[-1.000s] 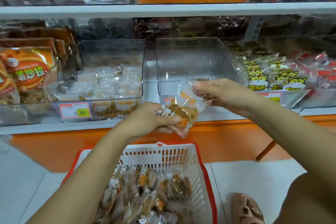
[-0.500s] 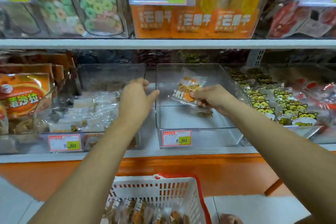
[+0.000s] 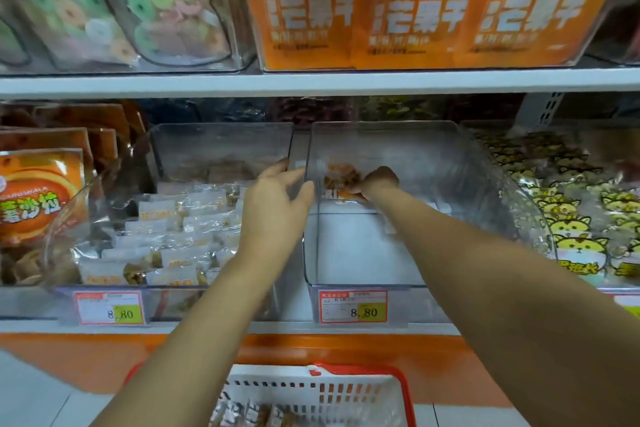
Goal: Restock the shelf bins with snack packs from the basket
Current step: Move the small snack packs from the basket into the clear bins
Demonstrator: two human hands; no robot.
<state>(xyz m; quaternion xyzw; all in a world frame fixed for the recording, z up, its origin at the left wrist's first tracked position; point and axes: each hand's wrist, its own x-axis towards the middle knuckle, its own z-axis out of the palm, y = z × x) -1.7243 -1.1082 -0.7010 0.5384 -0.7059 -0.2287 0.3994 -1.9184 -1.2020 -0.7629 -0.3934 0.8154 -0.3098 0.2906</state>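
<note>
Our right hand [image 3: 377, 182] is deep in the clear bin [image 3: 363, 253], fingers curled and pinching the snack pack [image 3: 341, 178]. The pack lies just left of those fingers, near the bin's back. It's a see-through wrapper with brown bits and orange print, too blurry to call its long axis. Left hand [image 3: 277, 204], fingers spread, sits at the bin's left wall. More packs are in the basket [image 3: 322, 388] below.

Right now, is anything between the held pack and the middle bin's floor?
Nothing visible. The right hand holds the snack pack inside the clear bin, over bare floor; the left hand is at its left wall.
</note>
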